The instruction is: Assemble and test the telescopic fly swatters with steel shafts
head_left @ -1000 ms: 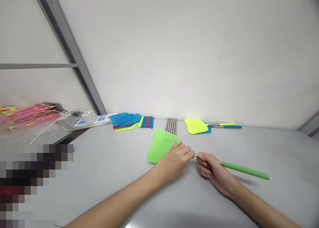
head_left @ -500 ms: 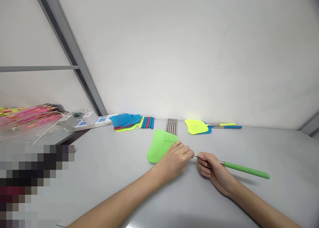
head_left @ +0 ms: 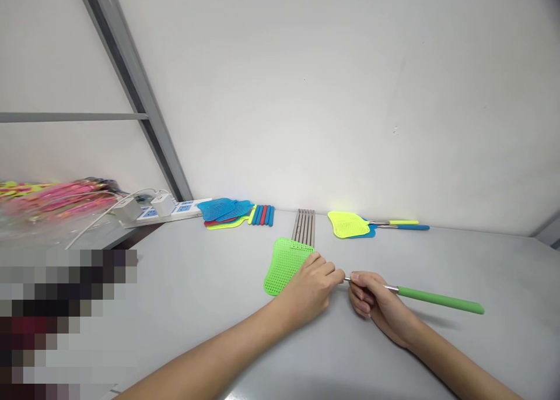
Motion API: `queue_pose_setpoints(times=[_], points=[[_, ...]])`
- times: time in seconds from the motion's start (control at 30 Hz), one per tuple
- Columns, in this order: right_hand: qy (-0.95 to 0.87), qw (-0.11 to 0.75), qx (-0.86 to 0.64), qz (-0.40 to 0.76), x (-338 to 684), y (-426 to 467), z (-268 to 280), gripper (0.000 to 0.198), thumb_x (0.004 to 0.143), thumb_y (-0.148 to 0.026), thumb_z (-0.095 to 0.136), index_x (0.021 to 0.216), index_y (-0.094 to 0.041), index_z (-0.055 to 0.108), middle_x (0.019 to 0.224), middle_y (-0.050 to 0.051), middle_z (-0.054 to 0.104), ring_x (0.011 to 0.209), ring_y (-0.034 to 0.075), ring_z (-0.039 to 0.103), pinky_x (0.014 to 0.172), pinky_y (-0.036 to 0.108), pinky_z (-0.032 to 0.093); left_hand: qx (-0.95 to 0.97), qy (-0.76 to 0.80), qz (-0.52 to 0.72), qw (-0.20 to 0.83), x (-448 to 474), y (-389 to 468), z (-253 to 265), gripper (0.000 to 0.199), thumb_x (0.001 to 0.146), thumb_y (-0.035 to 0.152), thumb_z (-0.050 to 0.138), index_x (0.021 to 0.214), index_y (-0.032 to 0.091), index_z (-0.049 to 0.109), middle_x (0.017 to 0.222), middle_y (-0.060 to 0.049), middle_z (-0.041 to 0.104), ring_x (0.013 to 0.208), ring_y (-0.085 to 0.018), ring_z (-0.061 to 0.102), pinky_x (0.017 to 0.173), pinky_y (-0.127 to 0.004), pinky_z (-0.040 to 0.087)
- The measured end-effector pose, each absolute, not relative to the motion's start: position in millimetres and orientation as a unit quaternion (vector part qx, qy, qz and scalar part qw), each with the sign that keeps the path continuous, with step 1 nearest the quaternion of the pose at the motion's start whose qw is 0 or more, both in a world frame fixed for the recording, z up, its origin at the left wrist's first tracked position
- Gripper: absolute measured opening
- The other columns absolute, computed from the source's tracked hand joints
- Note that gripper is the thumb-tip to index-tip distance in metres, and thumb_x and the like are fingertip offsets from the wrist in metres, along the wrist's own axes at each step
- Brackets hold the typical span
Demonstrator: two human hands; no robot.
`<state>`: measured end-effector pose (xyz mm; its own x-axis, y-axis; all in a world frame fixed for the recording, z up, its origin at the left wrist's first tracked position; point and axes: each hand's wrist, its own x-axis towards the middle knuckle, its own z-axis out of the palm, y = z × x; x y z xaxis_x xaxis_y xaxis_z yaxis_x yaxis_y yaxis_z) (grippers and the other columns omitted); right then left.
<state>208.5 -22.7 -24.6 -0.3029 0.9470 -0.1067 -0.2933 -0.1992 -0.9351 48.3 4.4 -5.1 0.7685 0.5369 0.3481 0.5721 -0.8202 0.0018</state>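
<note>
A green fly swatter spans both hands, its perforated head (head_left: 286, 266) at the left and its green handle (head_left: 441, 300) at the right. My left hand (head_left: 315, 286) is closed around the neck by the head, hiding where head and rod meet. Thumb and fingers of my right hand (head_left: 371, 301) pinch the thin metal rod (head_left: 347, 279), whose thicker metal end runs into the green handle. Only a short piece of rod shows between the two hands. Behind the green head lie several metal rods (head_left: 305, 224) side by side, partly covered by it.
Blue, red and yellow swatter heads (head_left: 216, 209) lie stacked at the back left, beside several coloured handles (head_left: 263, 215). Yellow and blue whole swatters (head_left: 350, 224) rest at the back right. A power strip (head_left: 186, 209) with chargers and cables sits left, near bagged pink items (head_left: 65, 202).
The two hands have come slightly closer, and less rod shows between them. The whole view has shifted a little, so everything sits slightly further right.
</note>
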Motion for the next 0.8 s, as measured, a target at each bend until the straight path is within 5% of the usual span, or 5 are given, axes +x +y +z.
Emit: queue_pose_setpoints(times=[0.8], points=[[-0.440,0.453,-0.388,0.671,207.6,-24.1,-20.7,0.033,0.077,-0.036,0.047,0.051,-0.016,0.043,0.045,-0.007,0.025,0.040,0.007,0.031,0.042,0.023,0.022,-0.934,-0.298,-0.195,-0.014,49.6,0.0,-11.6,0.028,0.071,-0.003,0.035,0.090,0.016,0.043,0.083,-0.003,0.048,0.079,-0.015,0.042,0.071,-0.027,0.037]])
